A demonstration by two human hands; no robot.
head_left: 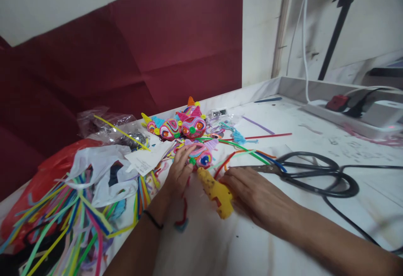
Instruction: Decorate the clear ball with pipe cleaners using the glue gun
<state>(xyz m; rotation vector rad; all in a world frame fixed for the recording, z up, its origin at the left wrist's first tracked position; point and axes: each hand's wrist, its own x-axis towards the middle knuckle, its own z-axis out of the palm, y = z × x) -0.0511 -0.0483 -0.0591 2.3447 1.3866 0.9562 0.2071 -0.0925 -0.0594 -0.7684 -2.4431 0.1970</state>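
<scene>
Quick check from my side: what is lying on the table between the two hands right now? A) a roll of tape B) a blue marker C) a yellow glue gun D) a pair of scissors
C: the yellow glue gun lies on the white table between the left hand and the right hand, its nozzle toward the coiled craft pieces.

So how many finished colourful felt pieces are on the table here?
About 4, though overlaps blur the count. Three sit clustered at the back: felt piece one, felt piece two, felt piece three. Felt piece four lies by the left hand. More may be hidden.
</scene>
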